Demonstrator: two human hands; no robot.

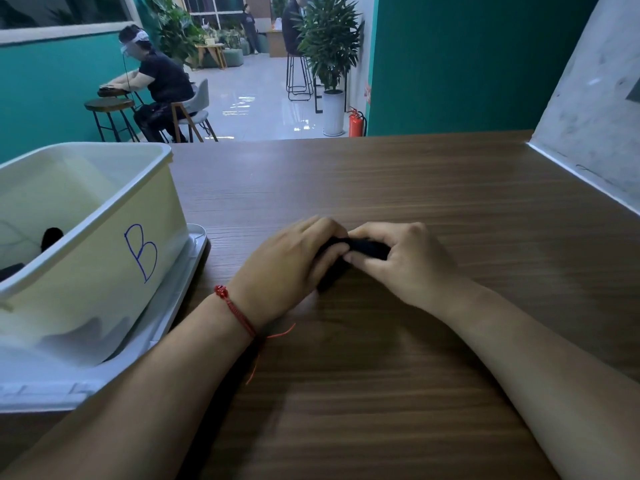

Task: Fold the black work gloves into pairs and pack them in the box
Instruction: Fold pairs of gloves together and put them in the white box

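A bundle of black work gloves (365, 248) lies between both hands on the wooden table (398, 188), mostly hidden by fingers. My left hand (287, 268), with a red string bracelet on the wrist, grips the bundle's left end. My right hand (401, 261) pinches its right end. The white plastic box (93, 244), marked with a blue letter B, stands at the left on its lid. Something black (52, 237) shows inside the box near its left side.
The box lid (187, 271) sticks out under the box toward my left hand. A grey wall panel (588, 133) borders the table at the right. Beyond the far edge, a person sits at a counter on a stool.
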